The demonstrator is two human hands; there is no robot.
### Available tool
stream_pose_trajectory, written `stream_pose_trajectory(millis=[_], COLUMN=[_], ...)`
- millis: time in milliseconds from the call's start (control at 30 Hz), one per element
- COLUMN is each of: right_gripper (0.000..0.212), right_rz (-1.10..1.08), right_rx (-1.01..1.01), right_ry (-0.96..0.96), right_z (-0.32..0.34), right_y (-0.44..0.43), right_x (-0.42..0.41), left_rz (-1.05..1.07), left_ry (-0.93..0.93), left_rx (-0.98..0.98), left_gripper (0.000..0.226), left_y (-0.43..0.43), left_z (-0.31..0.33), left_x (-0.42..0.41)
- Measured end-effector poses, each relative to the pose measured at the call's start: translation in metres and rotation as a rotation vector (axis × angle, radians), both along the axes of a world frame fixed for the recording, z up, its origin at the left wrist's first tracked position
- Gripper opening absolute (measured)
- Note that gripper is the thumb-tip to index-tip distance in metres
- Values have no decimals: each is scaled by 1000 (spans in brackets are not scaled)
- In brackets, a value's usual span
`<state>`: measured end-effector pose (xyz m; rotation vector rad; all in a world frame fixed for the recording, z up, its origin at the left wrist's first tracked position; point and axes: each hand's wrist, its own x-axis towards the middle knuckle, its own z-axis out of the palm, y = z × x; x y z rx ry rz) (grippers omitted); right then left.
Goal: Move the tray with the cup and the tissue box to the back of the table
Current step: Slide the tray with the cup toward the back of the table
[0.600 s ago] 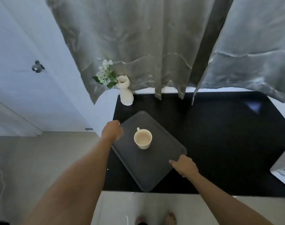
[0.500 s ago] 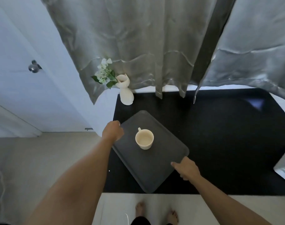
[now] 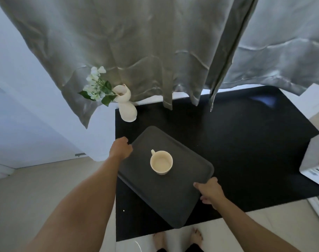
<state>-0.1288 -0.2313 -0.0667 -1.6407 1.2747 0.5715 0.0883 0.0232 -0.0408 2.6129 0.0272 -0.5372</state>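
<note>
A dark grey tray (image 3: 166,195) lies skewed at the front left of the black table (image 3: 246,142), its near corner reaching past the table's front edge. A cream cup (image 3: 161,162) stands upright near the tray's middle, handle pointing back left. My left hand (image 3: 120,149) grips the tray's left rim. My right hand (image 3: 210,191) holds the tray's right rim, fingers curled at the edge. The white tissue box (image 3: 315,164) sits on the table at the far right, partly cut off by the frame.
A cream vase with white flowers (image 3: 127,108) stands at the table's back left corner, just behind the tray. Grey curtains (image 3: 155,51) hang over the table's back edge. A white wall and door are on the left. Bare feet show below the front edge.
The tray with the cup has shifted slightly toward the front and right, both hands still on its rims. The view has tilted, showing more of the tissue box.
</note>
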Motion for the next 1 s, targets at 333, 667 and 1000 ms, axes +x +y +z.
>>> stream_pose_trajectory(millis=[333,667,1000], right_gripper=[62,48,46], right_rz=[-64,-85,-85], right_rx=[-10,16,-31], right_ry=[32,-12,-84], right_z=[-12,-22,-26], right_y=[8,19,22], right_x=[0,-10,-14], left_rz=[-65,-143,-153], left_ry=[75,22,43], left_rx=[8,-32,-50], left_gripper=[33,29,39], left_y=[0,-11,-11], left_z=[-30,-43,-45], left_x=[24,40,43])
